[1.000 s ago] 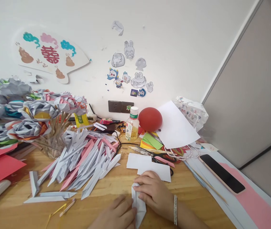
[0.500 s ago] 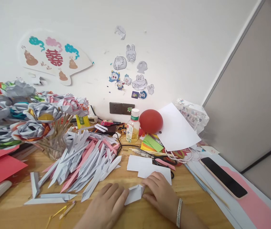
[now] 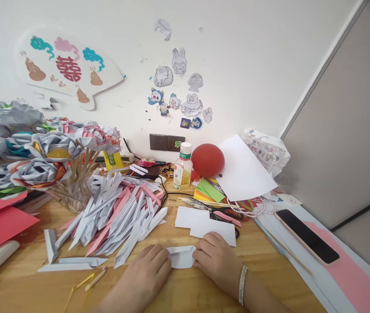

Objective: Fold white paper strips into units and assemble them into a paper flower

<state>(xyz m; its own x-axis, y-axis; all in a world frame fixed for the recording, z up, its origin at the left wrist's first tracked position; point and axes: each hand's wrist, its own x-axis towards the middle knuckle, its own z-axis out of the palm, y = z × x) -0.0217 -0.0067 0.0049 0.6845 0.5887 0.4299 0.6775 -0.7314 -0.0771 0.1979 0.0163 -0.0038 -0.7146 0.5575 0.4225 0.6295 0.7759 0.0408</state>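
A small folded white paper (image 3: 181, 257) lies on the wooden table between my two hands, its corners creased inward. My left hand (image 3: 150, 269) is closed, its fingers together on the paper's left end. On the right end, my right hand (image 3: 215, 263) pinches the paper with thumb and curled fingers; a sparkling bracelet (image 3: 242, 284) circles that wrist. Just beyond the hands are two white paper rectangles (image 3: 212, 230), overlapping. To the left spreads a heap of folded paper strips (image 3: 126, 217), white and pink.
Paper flowers (image 3: 51, 148) on sticks stand in a clear container at left. At the back are a bottle (image 3: 182, 167), a red balloon (image 3: 208, 160) and a white sheet (image 3: 246, 169). Scissors (image 3: 219, 215) lie behind the rectangles. A phone (image 3: 307, 237) lies at right.
The folded paper has gone from tilted to nearly level. My right hand has closed from spread fingers to a pinch on its end. The camera view has shifted slightly.
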